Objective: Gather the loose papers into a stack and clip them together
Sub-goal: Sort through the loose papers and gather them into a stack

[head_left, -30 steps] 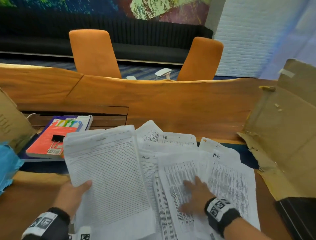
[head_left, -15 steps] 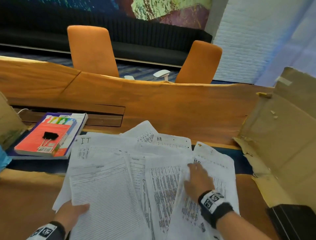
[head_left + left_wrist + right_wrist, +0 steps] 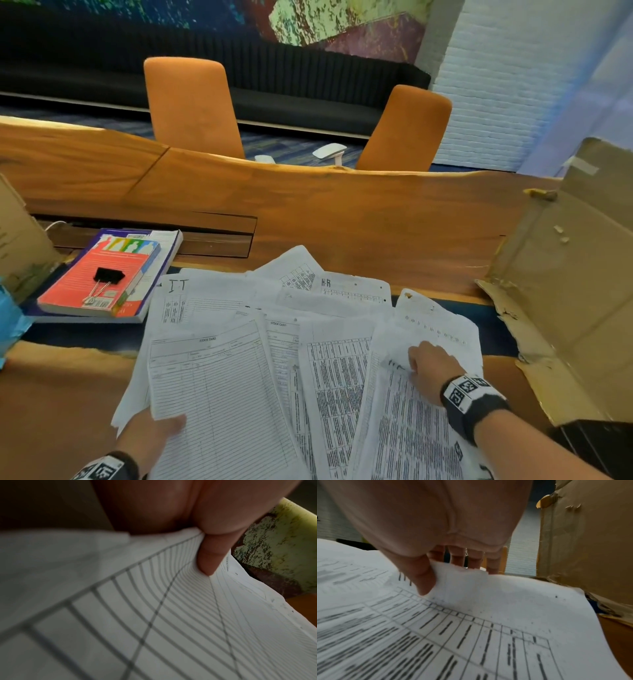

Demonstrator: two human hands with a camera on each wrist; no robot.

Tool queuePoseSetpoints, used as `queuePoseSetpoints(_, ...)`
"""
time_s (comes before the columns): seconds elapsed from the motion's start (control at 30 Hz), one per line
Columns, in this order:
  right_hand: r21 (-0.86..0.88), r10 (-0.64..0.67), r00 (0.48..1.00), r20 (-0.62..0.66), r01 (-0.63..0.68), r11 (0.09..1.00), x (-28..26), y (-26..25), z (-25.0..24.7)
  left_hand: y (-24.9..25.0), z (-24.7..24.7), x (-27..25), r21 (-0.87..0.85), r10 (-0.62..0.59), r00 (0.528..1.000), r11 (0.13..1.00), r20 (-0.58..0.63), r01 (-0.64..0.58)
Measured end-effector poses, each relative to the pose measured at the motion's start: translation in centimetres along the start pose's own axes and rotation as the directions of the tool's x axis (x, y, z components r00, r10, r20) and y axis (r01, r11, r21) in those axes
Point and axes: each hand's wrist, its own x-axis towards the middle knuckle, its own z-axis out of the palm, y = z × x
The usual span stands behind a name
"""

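Observation:
Several printed sheets (image 3: 329,308) lie fanned across the near table. My left hand (image 3: 154,433) grips the ruled stock-card sheets (image 3: 222,394) at their left edge, thumb on top; the left wrist view shows the thumb (image 3: 207,559) pressing the ruled paper (image 3: 171,615). My right hand (image 3: 426,366) pinches the top edge of a densely printed sheet (image 3: 404,428) at the right; in the right wrist view the thumb (image 3: 423,580) is on top of that sheet (image 3: 488,622), fingers behind. A black binder clip (image 3: 106,279) lies on a red book (image 3: 102,274) at the left.
The red book sits on a second, purple-edged book (image 3: 161,270). A torn cardboard box (image 3: 565,291) stands at the right, another cardboard piece (image 3: 20,240) and blue material (image 3: 10,325) at the left. Two orange chairs (image 3: 191,106) stand beyond the wooden table (image 3: 342,212).
My left hand has lowered its ruled sheets toward the table. My right hand went from lying flat on the papers to pinching the top edge of the right-hand sheet.

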Motion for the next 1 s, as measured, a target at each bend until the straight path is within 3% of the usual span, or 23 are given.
queuePoseSetpoints(0.07,0.166,0.064,0.998,-0.026,-0.059,0.984,0.5,0.4,0.0,-0.1,0.0,0.5,-0.001,-0.002,1.000,1.000,0.012,0.002)
queuePoseSetpoints(0.13,0.259,0.103,0.994,0.038,-0.109,0.960,0.6,0.8,0.3,-0.2,0.1,0.7,-0.009,-0.010,1.000,1.000,0.020,0.010)
queuePoseSetpoints(0.37,0.051,0.156,0.978,0.139,-0.164,0.985,1.2,0.4,1.8,-0.1,0.1,0.7,0.005,0.003,1.000,1.000,0.021,-0.003)
queuePoseSetpoints(0.6,-0.047,0.194,0.981,-0.003,-0.194,0.980,0.3,-0.6,1.6,-0.2,0.0,0.1,0.000,0.040,0.998,0.999,0.040,-0.040)
queuePoseSetpoints(0.77,0.179,0.152,0.985,0.085,-0.166,0.970,-0.4,0.4,1.6,-0.2,-0.1,-0.2,-0.056,0.040,0.998,0.998,0.047,-0.037)
queuePoseSetpoints(0.9,0.097,0.128,0.966,0.224,-0.153,0.984,-1.2,0.3,1.9,-0.1,-0.2,-0.7,-0.072,0.028,0.998,0.997,0.053,-0.024)
queuePoseSetpoints(1.0,0.149,0.148,0.952,0.267,-0.192,0.970,-1.4,0.3,1.5,0.1,-0.1,-1.1,-0.079,0.021,0.999,0.997,0.044,-0.018)
